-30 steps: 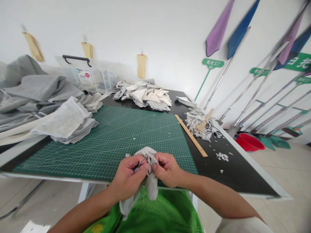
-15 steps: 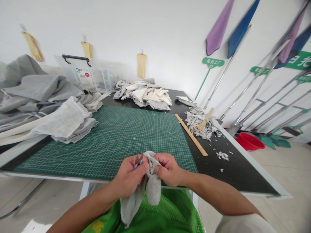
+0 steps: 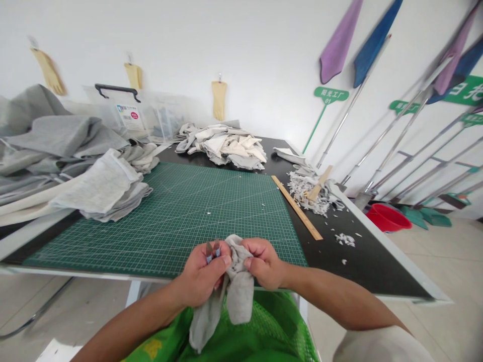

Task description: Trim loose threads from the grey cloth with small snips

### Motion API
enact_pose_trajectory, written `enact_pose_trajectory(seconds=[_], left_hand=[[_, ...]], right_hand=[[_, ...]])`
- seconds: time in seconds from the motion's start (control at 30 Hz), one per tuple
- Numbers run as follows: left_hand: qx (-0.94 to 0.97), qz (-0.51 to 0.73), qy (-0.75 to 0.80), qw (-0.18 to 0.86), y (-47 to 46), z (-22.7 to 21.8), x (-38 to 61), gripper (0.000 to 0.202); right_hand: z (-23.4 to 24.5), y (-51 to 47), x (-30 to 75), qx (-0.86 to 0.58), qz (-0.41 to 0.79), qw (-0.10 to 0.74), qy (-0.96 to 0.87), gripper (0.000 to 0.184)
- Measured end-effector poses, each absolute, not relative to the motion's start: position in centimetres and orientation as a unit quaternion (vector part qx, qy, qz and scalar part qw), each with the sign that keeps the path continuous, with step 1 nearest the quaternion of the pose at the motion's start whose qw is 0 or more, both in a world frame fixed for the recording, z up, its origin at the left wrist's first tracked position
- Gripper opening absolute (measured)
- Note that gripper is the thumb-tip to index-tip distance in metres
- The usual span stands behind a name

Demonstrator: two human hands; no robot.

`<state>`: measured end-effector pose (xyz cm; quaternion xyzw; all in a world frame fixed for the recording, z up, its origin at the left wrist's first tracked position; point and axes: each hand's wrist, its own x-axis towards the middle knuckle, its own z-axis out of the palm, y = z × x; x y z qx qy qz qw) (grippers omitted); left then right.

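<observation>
A piece of grey cloth is stretched between my two hands over the front edge of the table, its ends hanging down. My left hand is closed on the cloth's left side. The same hand also keeps a small pair of thread snips, with two blade tips and bits of blue showing above the fingers; the rest is hidden in the palm. Thumb and fingers of my right hand pinch the cloth on its right side. Below both hands lies the front of a green cutting mat.
Grey cloth is heaped at the left, with a folded stack before it. Paler cloth pieces lie at the back. A wooden ruler borders the mat's right side, near white scraps. A clear box stands behind.
The hanging cloth has swung slightly to the right, and the cloth between my hands has shifted. The snips' tips have tilted left and look farther apart. Both hands keep their grip.
</observation>
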<state>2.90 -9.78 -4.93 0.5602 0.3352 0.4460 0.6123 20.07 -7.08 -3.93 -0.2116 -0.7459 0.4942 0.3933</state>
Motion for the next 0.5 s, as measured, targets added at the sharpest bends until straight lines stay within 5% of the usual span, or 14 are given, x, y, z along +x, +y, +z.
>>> enact_pose_trajectory(seconds=[0.5], left_hand=[[0.630,0.448,0.403,0.490,-9.4,-3.7,2.8,0.030]], right_hand=[[-3.1,-6.8,19.5,-0.245,0.396,0.388,-0.796,0.026]])
